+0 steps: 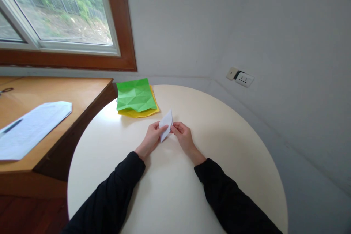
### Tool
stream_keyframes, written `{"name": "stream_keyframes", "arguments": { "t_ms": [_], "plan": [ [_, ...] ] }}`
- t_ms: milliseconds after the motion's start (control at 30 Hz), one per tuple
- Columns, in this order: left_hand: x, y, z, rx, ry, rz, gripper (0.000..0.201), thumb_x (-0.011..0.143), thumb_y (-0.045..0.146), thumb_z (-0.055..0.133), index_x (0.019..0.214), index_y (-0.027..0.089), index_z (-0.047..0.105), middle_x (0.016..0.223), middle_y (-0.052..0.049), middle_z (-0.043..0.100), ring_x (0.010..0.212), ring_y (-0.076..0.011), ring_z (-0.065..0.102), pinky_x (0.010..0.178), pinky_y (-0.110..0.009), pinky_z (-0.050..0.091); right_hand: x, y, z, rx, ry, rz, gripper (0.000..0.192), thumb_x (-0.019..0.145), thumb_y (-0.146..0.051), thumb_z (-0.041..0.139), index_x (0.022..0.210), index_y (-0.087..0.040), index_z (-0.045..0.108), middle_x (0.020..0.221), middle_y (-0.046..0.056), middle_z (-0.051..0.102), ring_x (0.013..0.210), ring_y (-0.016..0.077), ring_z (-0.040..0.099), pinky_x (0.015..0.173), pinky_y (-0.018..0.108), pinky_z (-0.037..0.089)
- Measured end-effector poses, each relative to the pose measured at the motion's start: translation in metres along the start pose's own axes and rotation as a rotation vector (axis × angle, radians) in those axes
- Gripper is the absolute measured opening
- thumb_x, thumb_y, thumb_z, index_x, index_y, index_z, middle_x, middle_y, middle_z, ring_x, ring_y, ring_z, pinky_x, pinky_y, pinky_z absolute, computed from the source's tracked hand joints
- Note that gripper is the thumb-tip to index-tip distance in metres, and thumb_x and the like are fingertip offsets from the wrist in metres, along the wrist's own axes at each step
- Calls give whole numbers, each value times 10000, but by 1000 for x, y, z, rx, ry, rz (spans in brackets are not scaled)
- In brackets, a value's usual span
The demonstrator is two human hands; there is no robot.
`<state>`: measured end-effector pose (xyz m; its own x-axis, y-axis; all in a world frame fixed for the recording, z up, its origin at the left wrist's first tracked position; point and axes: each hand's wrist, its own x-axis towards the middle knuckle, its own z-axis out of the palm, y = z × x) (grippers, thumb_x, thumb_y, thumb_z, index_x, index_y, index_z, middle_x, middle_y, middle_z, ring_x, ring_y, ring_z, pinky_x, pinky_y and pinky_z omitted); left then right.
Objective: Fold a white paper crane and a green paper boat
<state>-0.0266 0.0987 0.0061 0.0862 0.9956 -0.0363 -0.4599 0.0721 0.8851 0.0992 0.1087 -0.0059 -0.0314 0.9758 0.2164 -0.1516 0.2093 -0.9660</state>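
A small folded white paper, pointed at both ends, is pinched between both my hands just above the round cream table. My left hand grips its left edge with thumb and fingers. My right hand grips its right edge. Both arms wear black sleeves. Behind the hands lies a creased green paper sheet on top of a yellow sheet.
A wooden desk adjoins the table on the left, with printed white papers on it. A window is above the desk. A wall socket sits on the grey wall at the right.
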Motion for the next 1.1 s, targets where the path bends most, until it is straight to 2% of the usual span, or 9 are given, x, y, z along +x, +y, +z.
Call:
{"name": "stream_keyframes", "arguments": {
  "t_ms": [333,700,833,967,1100],
  "plan": [
    [1,-2,-3,46,-42,6,292,566,280,798,736,100,643,633,-18,636,519,-93,547,476,-187,397,0,-1,-1,-40,-11,3,232,665,-401,674,708,-180,615,661,-1,644,633,148,599,623,276,486],
    [0,0,0,23,-41,-1,317,554,269,798,783,111,647,691,-32,664,571,-122,590,554,-226,462,1,1,-1,-66,3,0,225,687,-403,642,714,-181,623,668,0,632,625,140,581,614,269,476],
    [0,0,0,6,-29,0,306,569,274,792,783,116,641,703,-34,673,587,-131,602,573,-240,473,1,1,-1,-61,14,-2,232,683,-398,643,774,-189,597,678,1,631,622,143,584,591,269,473],
    [1,-1,-1,-6,-17,1,302,586,274,785,803,115,649,729,-39,682,609,-131,608,599,-246,475,0,0,-1,-36,57,-41,258,672,-361,653,845,-212,533,681,-19,592,633,141,584,564,253,457],
    [2,-3,-3,-4,-9,1,290,578,269,792,774,106,655,688,-30,667,574,-114,582,582,-237,459,-1,-2,0,-78,116,-97,236,652,-338,673,776,-211,517,718,-16,553,663,131,553,562,240,443]
  ]
}}
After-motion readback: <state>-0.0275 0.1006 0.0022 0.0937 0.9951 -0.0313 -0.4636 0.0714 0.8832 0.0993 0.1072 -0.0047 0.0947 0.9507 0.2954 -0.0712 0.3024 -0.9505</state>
